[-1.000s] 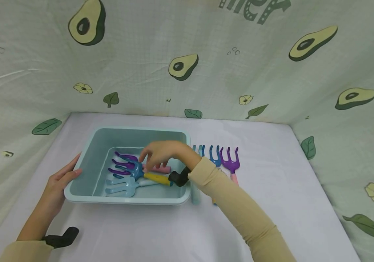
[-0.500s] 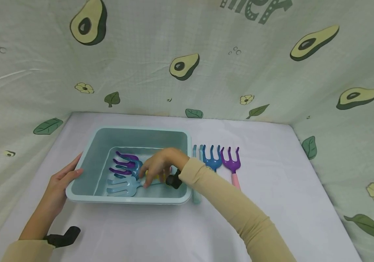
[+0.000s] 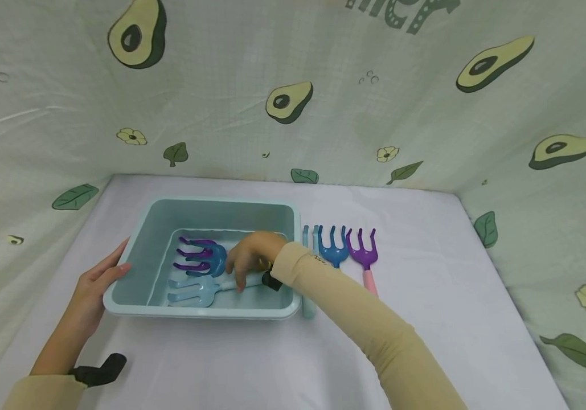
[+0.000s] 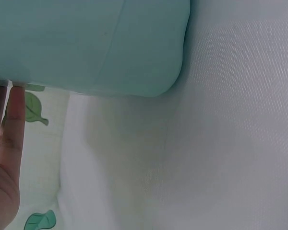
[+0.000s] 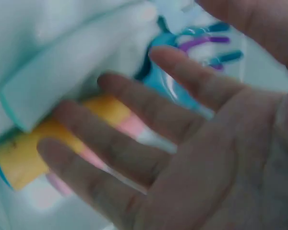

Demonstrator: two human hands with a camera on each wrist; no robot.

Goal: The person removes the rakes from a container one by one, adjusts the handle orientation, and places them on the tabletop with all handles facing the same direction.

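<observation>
My left hand [image 3: 91, 287] grips the left end of a pale blue-green plastic basin [image 3: 195, 312], thumb over the rim and fingers outside. In the left wrist view its fingertips reach the basin's wall [image 4: 101, 52]. Inside lie three toy hand forks: purple [image 3: 190, 253], blue [image 3: 218, 261] and light blue [image 3: 202, 294], tines pointing left. My right hand [image 3: 254, 253] reaches in over their handles. The right wrist view shows its fingers spread and fairly straight, fingertips at the blue fork's yellow handle [image 5: 24, 160]. Beside that handle are the light blue handle [image 5: 72, 64] and part of the pink handle [image 5: 131, 125].
Right of the basin, three more forks lie in a row on the white tablecloth [image 3: 426, 273]: light blue [image 3: 308, 308], blue [image 3: 334, 254] and purple with a pink handle [image 3: 366, 258]. My right sleeve [image 3: 354, 307] covers part of them. A printed curtain [image 3: 221, 114] hangs behind.
My right hand has come from over the pink handle toward the front, onto the yellow handle. The blue fork has shifted slightly toward the back. My left hand keeps its grip.
</observation>
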